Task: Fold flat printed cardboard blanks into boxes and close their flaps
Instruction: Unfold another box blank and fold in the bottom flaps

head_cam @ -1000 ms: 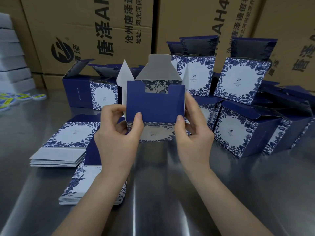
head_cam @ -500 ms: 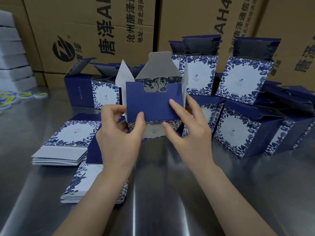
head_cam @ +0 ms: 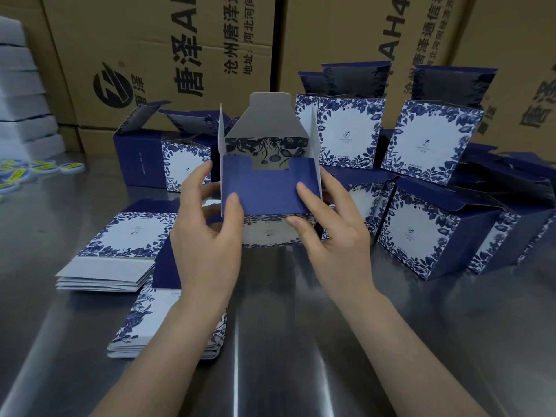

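- Box (head_cam: 270,188): partly formed, at the centre of the steel worktop (head_cam: 301,350), open end up. Whether its base rests on the surface cannot be told.
- Flaps: the navy front flap faces the camera. The white-lined rear flap and both side flaps stand upright.
- Left hand (head_cam: 207,236): grip grasping the box at its left side, thumb on the navy flap's lower left corner, fingers curled round the left wall.
- Right hand (head_cam: 337,233): grip grasping the box at its right side, thumb pressed on the navy flap, forefinger along the lower front edge.
- Flat blanks (head_cam: 120,236): two stacks lie on the worktop to the left. The nearer stack (head_cam: 141,320) is partly hidden under the left forearm.
- Formed boxes (head_cam: 427,236): piled behind and to the right of the held box, several with lids open.
- Brown cartons (head_cam: 168,55): printed, lined along the back.
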Motion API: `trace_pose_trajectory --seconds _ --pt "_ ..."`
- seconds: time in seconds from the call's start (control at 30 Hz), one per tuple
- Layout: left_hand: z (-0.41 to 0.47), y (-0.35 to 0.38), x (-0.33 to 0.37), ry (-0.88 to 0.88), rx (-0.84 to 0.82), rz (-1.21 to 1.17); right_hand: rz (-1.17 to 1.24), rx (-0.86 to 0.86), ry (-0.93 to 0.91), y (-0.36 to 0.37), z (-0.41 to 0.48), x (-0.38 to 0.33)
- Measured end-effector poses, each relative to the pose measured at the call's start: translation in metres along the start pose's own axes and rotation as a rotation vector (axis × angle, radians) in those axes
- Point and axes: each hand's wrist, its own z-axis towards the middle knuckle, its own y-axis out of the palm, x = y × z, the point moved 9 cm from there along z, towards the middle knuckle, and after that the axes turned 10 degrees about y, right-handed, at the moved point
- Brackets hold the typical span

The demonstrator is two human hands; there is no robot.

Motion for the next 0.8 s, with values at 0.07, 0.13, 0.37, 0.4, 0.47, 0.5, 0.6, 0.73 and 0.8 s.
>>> trace_pose_trajectory --seconds 0.07,0.13,0.37,0.4,0.47,0.5,0.6,0.73,0.8 --pt "0.001 0.001 0.002 0.015 -0.014 0.009 0.004 -0.019 0.001 0.002 0.0 0.0" --pt "0.0 0.001 0.003 0.028 -0.018 0.016 0.012 -0.028 0.002 0.003 -0.001 0.001" --pt "0.0 0.001 -0.001 0.024 -0.02 0.033 0.024 -0.057 0.005 0.002 0.001 -0.001" --pt "0.0 0.0 -0.001 0.031 -0.016 0.04 0.03 -0.07 0.007 0.002 0.001 -0.002" --pt "-0.001 0.0 0.001 0.066 -0.013 0.066 0.053 -0.107 0.012 0.003 0.001 -0.003" --pt "-0.002 0.0 0.004 0.089 -0.014 0.086 0.064 -0.124 0.019 0.003 0.001 -0.004" --pt "-0.005 0.002 0.011 0.152 -0.027 0.147 0.099 -0.136 0.066 -0.001 0.003 -0.003" --pt "-0.009 0.01 0.018 0.228 -0.101 0.196 0.108 -0.116 0.111 -0.008 0.008 0.0" --pt "-0.01 0.014 0.02 0.26 -0.143 0.18 0.092 -0.093 0.14 -0.012 0.01 0.004"
